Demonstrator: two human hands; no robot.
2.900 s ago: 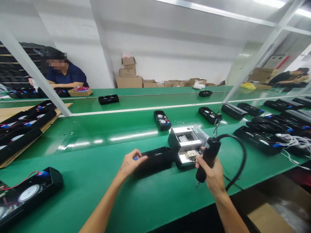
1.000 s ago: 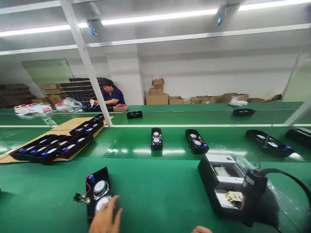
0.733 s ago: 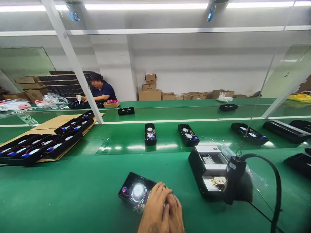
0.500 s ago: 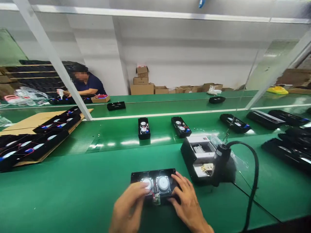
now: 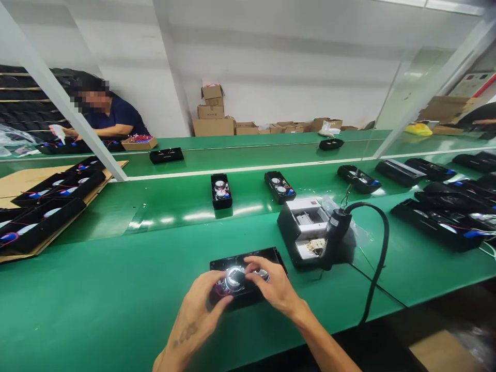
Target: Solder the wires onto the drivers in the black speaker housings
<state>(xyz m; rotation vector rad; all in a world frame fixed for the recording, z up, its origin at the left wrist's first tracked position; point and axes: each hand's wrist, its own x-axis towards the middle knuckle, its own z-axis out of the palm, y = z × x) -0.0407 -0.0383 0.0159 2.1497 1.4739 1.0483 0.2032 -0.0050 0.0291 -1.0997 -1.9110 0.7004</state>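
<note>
A black speaker box [image 5: 222, 263] lies in front of me on the green bench, with two round silver speaker drivers showing inside. My left hand [image 5: 197, 305] reaches over the box's left end, its thumb and index finger curled around the left speaker driver [image 5: 233, 279]. Thin red wires [image 5: 223, 293] run beside that driver. Over the middle of the box, the fingers of my right hand [image 5: 273, 287] are pinched together at the left driver's right edge. A dark patch shows at those fingertips; I cannot tell what it is. My right hand partly covers the right driver [image 5: 264, 274].
Right of the box stands a black and silver machine [image 5: 306, 227], and a black power screwdriver [image 5: 336, 232] with a thick cable hangs before it. Two speaker boxes [image 5: 221, 191] lie beyond. More boxes sit on cardboard [image 5: 50, 250] at left. A co-worker [image 5: 116, 116] sits across the bench.
My right hand has moved from the box's right end to the left driver. My left fingers have spread around that driver. The view has shifted, and the box lies slightly turned.
</note>
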